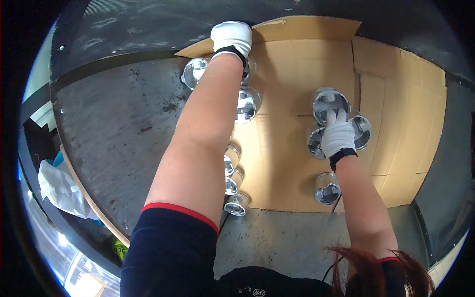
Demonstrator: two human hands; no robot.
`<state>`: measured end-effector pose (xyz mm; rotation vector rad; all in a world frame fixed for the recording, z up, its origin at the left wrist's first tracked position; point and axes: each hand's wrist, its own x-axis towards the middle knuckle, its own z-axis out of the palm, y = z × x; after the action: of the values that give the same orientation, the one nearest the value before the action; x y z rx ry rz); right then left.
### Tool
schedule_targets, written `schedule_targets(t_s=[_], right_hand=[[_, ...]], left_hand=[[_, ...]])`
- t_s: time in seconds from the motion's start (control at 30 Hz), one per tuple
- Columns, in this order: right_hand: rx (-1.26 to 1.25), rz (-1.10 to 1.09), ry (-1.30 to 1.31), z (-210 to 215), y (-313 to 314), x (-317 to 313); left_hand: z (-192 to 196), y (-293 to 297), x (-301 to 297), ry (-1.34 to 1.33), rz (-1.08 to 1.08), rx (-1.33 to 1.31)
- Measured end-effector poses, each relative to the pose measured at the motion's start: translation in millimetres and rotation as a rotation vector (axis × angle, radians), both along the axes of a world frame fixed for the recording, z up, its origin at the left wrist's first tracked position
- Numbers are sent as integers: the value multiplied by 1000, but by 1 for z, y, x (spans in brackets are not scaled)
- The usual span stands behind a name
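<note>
My left hand, in a white glove, reaches up to the dark back wall at the cardboard's far edge. Its fingers are hidden, so I cannot see what they touch. Below it stand silver metal pistons, one left of my wrist, another right of my forearm, and one partly covered by the wrist. My right hand, also gloved in white, has its fingers hooked into the open end of a piston. Two more pistons flank that hand, one on its right and one on its left.
A flattened cardboard sheet covers much of the dark metal tabletop. Smaller pistons line its near left edge, and a single piston lies at the near right. Dark walls rise behind and at the right. White crumpled plastic hangs beyond the left edge.
</note>
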<state>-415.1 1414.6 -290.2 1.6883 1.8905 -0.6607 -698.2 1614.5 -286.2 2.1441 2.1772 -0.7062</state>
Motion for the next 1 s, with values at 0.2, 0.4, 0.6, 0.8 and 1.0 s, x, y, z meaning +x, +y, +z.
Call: schedule_targets(t_s=[0.2, 0.4, 0.6, 0.8, 1.0], right_hand=[[29, -4, 5, -6, -3, 3], [38, -3, 25, -9, -4, 4], [10, -8, 1, -4, -4, 2], [6, -3, 11, -7, -2, 4], [-24, -8, 14, 1, 5, 1]], left_hand=[[-12, -4, 2, 31, -10, 69], [-18, 5, 5, 6, 45, 23], [-13, -11, 21, 125, -56, -146], [-12, 3, 28, 226, -206, -407], [-41, -4, 34, 191, 41, -415]])
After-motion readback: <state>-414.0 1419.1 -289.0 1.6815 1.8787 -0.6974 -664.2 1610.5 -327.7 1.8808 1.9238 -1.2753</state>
